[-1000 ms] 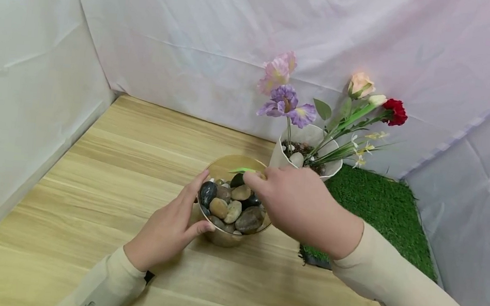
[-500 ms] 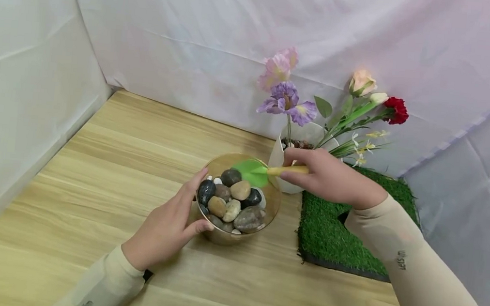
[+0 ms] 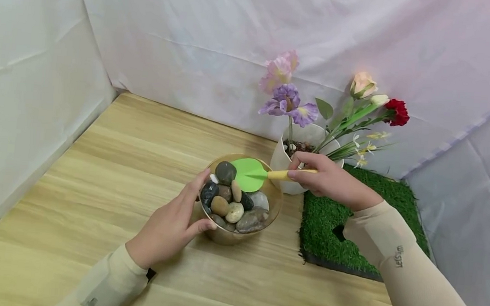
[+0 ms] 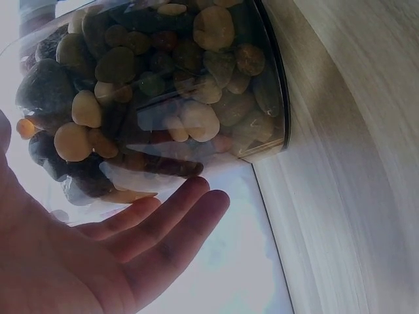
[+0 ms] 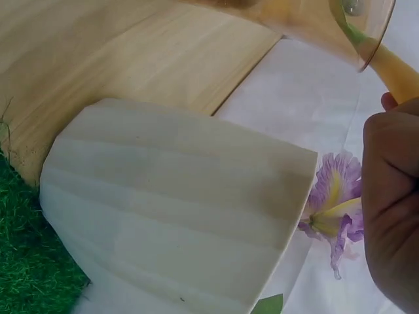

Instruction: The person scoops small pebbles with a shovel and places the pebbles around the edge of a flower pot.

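A clear amber bowl (image 3: 274, 209) full of smooth stones (image 3: 220, 205) stands on the wooden table. My left hand (image 3: 169, 217) rests against its left side, the thumb at the near rim and the fingers along the wall. In the left wrist view the fingers (image 4: 177, 229) look fairly straight beside the bowl. My right hand (image 3: 327, 179) grips the yellow handle of a small garden trowel (image 3: 249, 175). Its green blade lies inside the bowl, against the stones near the far right rim. A grey stone (image 3: 225, 172) and a tan stone (image 3: 236, 191) sit beside the blade; the blade's tip is hidden.
A white flowerpot (image 3: 280, 170) with artificial flowers (image 3: 288, 101) stands right behind the bowl, close to my right hand. Green artificial turf (image 3: 330, 233) lies at the right, under my forearm. White cloth walls (image 3: 192, 61) border the table (image 3: 140, 148) at the back and sides.
My right hand has moved right and turned, bringing the trowel's blade into full view. The blade has shifted among the stones, and the grey and tan stones have moved. The left hand has stayed put.
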### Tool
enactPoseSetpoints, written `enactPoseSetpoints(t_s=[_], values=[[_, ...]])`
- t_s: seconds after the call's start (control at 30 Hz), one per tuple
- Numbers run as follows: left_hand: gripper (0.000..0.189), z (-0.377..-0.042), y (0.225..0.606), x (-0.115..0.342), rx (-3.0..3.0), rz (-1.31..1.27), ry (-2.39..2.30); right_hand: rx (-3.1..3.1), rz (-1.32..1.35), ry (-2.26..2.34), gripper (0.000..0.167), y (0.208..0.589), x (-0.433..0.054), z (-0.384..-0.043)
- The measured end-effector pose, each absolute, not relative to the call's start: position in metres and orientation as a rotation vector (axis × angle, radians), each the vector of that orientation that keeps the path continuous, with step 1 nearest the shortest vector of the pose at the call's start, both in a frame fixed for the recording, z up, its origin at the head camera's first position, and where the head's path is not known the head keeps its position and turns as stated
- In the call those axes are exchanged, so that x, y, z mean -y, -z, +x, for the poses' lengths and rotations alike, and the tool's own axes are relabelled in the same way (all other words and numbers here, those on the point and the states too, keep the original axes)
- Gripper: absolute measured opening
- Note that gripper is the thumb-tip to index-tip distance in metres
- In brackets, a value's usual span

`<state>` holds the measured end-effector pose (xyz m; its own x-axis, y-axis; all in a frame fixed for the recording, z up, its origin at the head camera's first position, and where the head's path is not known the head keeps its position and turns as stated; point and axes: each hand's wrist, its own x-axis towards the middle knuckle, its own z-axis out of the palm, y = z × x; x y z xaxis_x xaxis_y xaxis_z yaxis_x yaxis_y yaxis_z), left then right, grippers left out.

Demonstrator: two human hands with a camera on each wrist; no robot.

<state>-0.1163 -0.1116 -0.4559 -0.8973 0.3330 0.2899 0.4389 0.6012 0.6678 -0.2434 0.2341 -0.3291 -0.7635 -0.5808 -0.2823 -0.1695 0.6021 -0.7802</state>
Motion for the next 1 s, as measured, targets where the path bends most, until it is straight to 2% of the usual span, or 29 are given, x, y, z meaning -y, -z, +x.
enactPoseSetpoints(t_s=[0.2, 0.4, 0.5, 0.63, 0.73, 0.87, 1.0], values=[[0.101, -0.118, 0.456, 0.111, 2.685, -0.655, 1.183, -2.320, -0.571, 1.116, 0.029, 0.324, -0.246, -0.235], [0.102, -0.118, 0.457, 0.111, 2.694, -0.651, 1.169, -2.470, -0.604, 1.021, 0.019, 0.305, -0.256, -0.224], [0.102, -0.118, 0.457, 0.111, 2.693, -0.645, 1.176, -2.617, -0.701, 0.898, 0.013, 0.292, -0.255, -0.216], [0.102, -0.118, 0.458, 0.111, 2.687, -0.647, 1.180, -2.832, -0.972, 0.651, 0.003, 0.279, -0.239, -0.195], [0.102, -0.117, 0.458, 0.111, 2.682, -0.646, 1.176, -2.985, -1.172, 0.376, 0.015, 0.277, -0.217, -0.175], [0.101, -0.117, 0.458, 0.111, 2.684, -0.650, 1.169, -3.110, -1.242, 0.052, 0.028, 0.279, -0.190, -0.150], [0.101, -0.118, 0.458, 0.111, 2.691, -0.657, 1.164, -3.108, -1.199, -0.071, 0.028, 0.280, -0.173, -0.138]])
